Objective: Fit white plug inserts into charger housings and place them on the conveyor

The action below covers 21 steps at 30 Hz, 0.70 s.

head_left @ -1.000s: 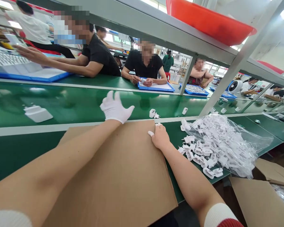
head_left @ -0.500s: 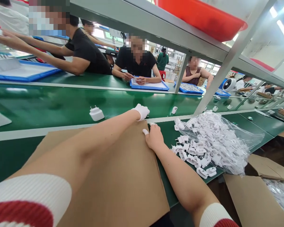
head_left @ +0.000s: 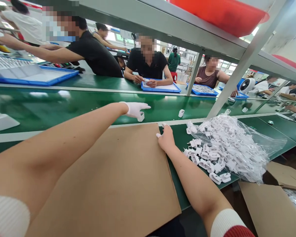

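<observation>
My left hand (head_left: 136,108), in a white glove, is stretched over the green belt with its fingers straight and apart. Just under its fingers a small white plug housing (head_left: 140,117) stands on the belt, against or very near the hand. My right hand (head_left: 167,137) is at the upper right corner of a brown cardboard sheet (head_left: 118,177), its thumb and forefinger apart and the other fingers curled. White covers sit on its thumb and forefinger tips, and nothing shows between them. The sheet lies before me under my left forearm.
Right of the sheet, loose white plug housings (head_left: 207,158) spill from a clear plastic bag (head_left: 249,144). More housings stand on the green belt (head_left: 162,113). A slanting metal post (head_left: 234,75) and an open carton (head_left: 268,204) are at right. Co-workers sit across the belt with blue trays (head_left: 162,88).
My left hand has moved left along the belt and its fingers have straightened, with a housing now showing beneath. My right hand stays at the sheet's corner. The camera view has shifted slightly.
</observation>
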Motion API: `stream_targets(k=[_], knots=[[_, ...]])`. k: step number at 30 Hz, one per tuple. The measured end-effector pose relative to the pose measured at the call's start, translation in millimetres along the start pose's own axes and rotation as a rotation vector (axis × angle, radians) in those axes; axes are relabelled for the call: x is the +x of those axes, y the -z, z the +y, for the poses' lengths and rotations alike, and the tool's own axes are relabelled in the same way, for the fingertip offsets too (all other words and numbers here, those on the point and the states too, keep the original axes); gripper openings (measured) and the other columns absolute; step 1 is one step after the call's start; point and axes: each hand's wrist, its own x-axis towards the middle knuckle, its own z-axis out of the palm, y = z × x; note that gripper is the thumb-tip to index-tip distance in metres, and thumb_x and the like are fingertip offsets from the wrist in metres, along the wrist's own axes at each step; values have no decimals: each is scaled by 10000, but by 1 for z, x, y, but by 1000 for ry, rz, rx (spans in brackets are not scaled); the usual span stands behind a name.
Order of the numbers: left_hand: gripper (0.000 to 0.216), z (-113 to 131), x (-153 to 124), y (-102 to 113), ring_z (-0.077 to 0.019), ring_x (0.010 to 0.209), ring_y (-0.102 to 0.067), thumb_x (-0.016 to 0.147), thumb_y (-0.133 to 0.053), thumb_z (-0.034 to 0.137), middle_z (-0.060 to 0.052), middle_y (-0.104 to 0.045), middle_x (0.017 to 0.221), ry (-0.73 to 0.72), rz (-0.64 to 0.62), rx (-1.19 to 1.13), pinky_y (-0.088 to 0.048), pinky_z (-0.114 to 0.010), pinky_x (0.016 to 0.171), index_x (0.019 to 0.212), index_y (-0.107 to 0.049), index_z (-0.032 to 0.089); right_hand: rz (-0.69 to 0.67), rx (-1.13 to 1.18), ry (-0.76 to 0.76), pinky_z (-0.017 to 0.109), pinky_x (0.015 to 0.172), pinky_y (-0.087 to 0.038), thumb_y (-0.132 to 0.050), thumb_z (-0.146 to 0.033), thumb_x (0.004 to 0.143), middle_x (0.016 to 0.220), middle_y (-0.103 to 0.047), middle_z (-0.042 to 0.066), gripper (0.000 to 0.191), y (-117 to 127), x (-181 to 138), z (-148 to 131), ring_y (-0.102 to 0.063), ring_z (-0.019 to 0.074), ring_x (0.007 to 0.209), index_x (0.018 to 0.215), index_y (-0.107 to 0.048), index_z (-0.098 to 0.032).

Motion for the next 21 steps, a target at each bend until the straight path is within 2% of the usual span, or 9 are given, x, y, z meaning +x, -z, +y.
stream_targets(k=[2, 4, 7, 10, 12, 15, 18, 21], knots=[[949, -14, -2, -19, -337, 1377, -565, 588, -660, 249, -96, -333, 1712, 17, -36, 57, -439, -340, 1136, 1532, -570, 244, -26, -125, 9, 515, 1122, -400, -690, -344, 897, 1441, -504, 244, 675, 8, -5, -4, -477, 382, 1329, 1470, -442, -88], [799, -24, -5, -34, -305, 1332, -600, 608, -640, 266, -81, -471, 1637, 8, -19, 54, -443, -310, 1123, 1406, -687, 248, -78, -256, 7, 542, 1106, -386, -748, -421, 858, 1433, -494, 252, 718, 19, -11, -6, -458, 415, 1312, 1429, -469, -88], [546, -32, -11, -39, -293, 1153, -686, 670, -639, 379, -91, -700, 1356, 61, 74, 39, -496, -299, 1027, 1173, -801, 242, -182, -379, -30, 459, 1016, -435, -709, -229, 859, 1365, -533, 211, 490, 34, -14, -5, -503, 368, 1236, 1306, -540, -121], [466, -28, -23, -27, -315, 1002, -706, 699, -652, 494, -112, -757, 1152, 175, 146, 60, -521, -330, 903, 1048, -820, 235, -212, -389, -35, 377, 948, -450, -658, -75, 838, 1296, -569, 175, 381, 44, -12, -2, -546, 312, 1167, 1206, -586, -141], [439, -15, -38, -19, -310, 960, -699, 739, -625, 544, -112, -764, 1085, 204, 180, 62, -509, -327, 845, 989, -815, 236, -186, -355, -17, 380, 962, -445, -660, -91, 860, 1253, -588, 158, 330, 46, -9, -1, -558, 301, 1149, 1180, -607, -153], [408, 17, -68, -18, -288, 939, -686, 803, -567, 557, -96, -764, 1081, 148, 190, 36, -486, -316, 781, 932, -801, 248, -90, -221, 21, 406, 972, -467, -669, -195, 904, 1240, -584, 148, 285, 46, -7, -2, -589, 278, 1089, 1183, -620, -160], [349, 52, -101, -33, -261, 891, -680, 811, -575, 533, -62, -772, 1024, 78, 162, -50, -469, -309, 736, 878, -784, 262, -2, 67, 64, 374, 893, -530, -756, -312, 846, 1236, -590, 122, 393, 42, -6, -3, -634, 221, 966, 1188, -623, -172], [294, 75, -126, -56, -239, 789, -670, 800, -609, 515, -40, -767, 909, 92, 121, -181, -459, -312, 686, 802, -760, 263, -15, 285, 82, 344, 852, -555, -852, -311, 706, 1097, -677, 69, 376, 35, -3, -3, -667, 203, 908, 1026, -694, -193]])
